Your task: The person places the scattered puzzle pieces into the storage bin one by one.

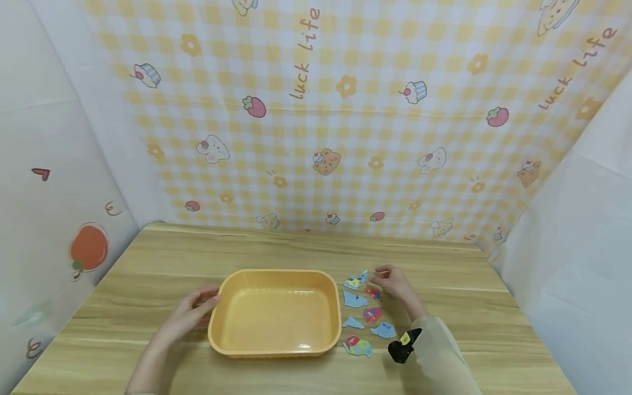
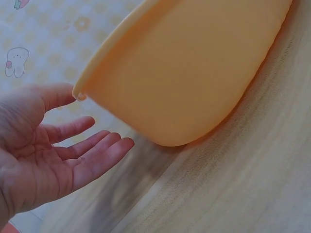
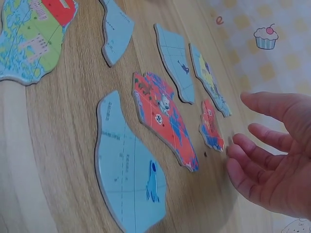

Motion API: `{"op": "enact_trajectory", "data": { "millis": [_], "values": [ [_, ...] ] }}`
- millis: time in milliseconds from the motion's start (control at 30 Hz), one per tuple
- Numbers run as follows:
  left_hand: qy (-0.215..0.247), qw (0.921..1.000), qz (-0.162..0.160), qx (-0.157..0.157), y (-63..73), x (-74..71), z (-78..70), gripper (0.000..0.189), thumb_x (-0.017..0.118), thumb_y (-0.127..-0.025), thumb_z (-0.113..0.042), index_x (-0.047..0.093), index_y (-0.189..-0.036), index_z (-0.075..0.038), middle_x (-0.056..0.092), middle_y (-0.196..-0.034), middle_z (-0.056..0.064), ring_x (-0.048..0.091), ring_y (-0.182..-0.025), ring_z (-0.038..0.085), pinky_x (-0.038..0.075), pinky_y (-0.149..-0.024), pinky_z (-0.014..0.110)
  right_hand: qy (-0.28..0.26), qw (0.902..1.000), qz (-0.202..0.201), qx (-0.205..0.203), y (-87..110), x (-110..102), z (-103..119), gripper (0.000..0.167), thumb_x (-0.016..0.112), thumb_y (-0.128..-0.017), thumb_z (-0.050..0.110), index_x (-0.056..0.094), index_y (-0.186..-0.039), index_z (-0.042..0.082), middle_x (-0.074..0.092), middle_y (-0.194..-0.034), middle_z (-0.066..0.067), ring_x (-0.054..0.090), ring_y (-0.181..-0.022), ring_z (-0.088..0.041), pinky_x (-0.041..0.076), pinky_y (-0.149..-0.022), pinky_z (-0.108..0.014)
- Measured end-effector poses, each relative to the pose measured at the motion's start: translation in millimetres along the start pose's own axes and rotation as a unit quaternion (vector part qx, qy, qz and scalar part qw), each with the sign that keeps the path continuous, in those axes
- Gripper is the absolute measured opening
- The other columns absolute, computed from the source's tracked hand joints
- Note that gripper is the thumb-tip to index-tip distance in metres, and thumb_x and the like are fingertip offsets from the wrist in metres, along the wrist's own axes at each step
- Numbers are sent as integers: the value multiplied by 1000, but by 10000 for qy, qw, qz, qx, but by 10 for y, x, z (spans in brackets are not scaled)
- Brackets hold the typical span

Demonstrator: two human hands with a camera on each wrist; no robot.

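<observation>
Checked yellow-and-white cloth (image 1: pixel 296 131) printed with flowers, strawberries and cupcakes hung behind a wood-grain table (image 1: pixel 173 258), with paler sheets at either side. On the table sat a yellow tray (image 1: pixel 278 315), upright and with a bare floor. At its left edge the left hand (image 1: pixel 190 311) reached in, thumb against the rim and the other fingers spread apart underneath, clamped on nothing. Just beyond the tray's right side lay seven flat, irregular pieces in two uneven columns: four nearer the tray, including a green-and-red piece (image 1: pixel 359 346) closest to the person, and three farther right, including a red-and-purple piece (image 1: pixel 372 314). Near the far end of that outer column, the right hand (image 1: pixel 395 283) hovered just beside a small red-and-blue piece (image 3: pixel 211 127), its fingers loosely bent, thumb apart from them, gripping nothing. A black device (image 1: pixel 405 345) showed by the right cuff.
</observation>
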State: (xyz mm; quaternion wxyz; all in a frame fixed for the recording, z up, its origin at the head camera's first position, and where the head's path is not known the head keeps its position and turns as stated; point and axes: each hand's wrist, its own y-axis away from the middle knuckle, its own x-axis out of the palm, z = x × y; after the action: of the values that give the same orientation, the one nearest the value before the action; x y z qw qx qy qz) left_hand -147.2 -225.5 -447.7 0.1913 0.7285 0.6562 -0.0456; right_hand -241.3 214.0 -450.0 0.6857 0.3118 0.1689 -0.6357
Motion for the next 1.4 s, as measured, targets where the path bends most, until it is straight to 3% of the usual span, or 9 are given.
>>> {"op": "enact_trajectory", "data": {
  "millis": [333,633,700,833,933,1100,1233,1333,1400],
  "values": [
    [416,9989,223,-15,-1,3,42,56,46,-95,-29,31,-135,8,40,-133,30,52,-113,36,54,-85,43,305,9995,-13,89,-66,59,92,45,65,-84,21,53,-114,-10,57,-109,-26,57,-94,-30,52,-78,-38],
    [643,9974,228,-233,-10,29,93,59,46,-95,-31,30,-136,8,35,-137,32,51,-114,34,54,-86,40,431,9975,29,560,-79,131,189,52,69,-79,25,51,-113,-11,55,-116,-26,54,-100,-33,49,-88,-46],
    [672,9971,197,-302,-13,34,101,59,47,-94,-31,30,-136,7,35,-137,31,52,-113,32,54,-86,39,459,9971,-23,609,-79,137,211,51,70,-78,24,51,-110,-11,55,-112,-25,53,-97,-31,50,-85,-44],
    [677,9970,205,-304,-16,38,121,59,47,-94,-31,30,-136,7,35,-138,30,51,-115,31,54,-86,39,246,9964,-192,784,-86,164,246,38,74,-74,22,50,-84,-6,49,-78,-12,43,-69,-21,44,-61,-28],
    [707,9968,215,-288,-19,40,130,58,47,-95,-31,30,-136,6,34,-139,30,50,-116,33,54,-86,39,203,9946,-367,944,-98,201,276,41,78,-69,23,43,-69,3,37,-67,-3,34,-62,-17,34,-53,-23],
    [743,9966,212,-278,-20,32,125,59,47,-95,-30,29,-136,7,34,-138,30,49,-116,33,54,-87,41,479,9919,-559,1031,-124,269,324,45,83,-63,23,40,-60,10,35,-60,2,37,-58,-14,35,-49,-21],
    [747,9967,215,-218,-18,21,101,59,47,-95,-31,29,-136,7,35,-137,30,50,-115,33,53,-88,43,453,9917,-602,1039,-116,287,360,38,83,-64,21,52,-75,1,49,-70,-7,45,-67,-20,45,-58,-27],
    [779,9965,222,-202,-15,15,83,59,47,-95,-30,29,-136,7,35,-137,30,52,-114,32,53,-88,43,605,9905,-542,1114,-108,279,390,53,82,-66,21,55,-101,-9,58,-97,-22,53,-86,-32,51,-79,-41],
    [754,9967,245,-175,-9,11,82,59,47,-95,-30,28,-136,8,34,-137,31,52,-112,30,53,-88,43,750,9888,-447,1208,-114,272,410,66,81,-68,23,49,-115,-11,54,-115,-28,50,-103,-41,46,-93,-48]
  ]
}}
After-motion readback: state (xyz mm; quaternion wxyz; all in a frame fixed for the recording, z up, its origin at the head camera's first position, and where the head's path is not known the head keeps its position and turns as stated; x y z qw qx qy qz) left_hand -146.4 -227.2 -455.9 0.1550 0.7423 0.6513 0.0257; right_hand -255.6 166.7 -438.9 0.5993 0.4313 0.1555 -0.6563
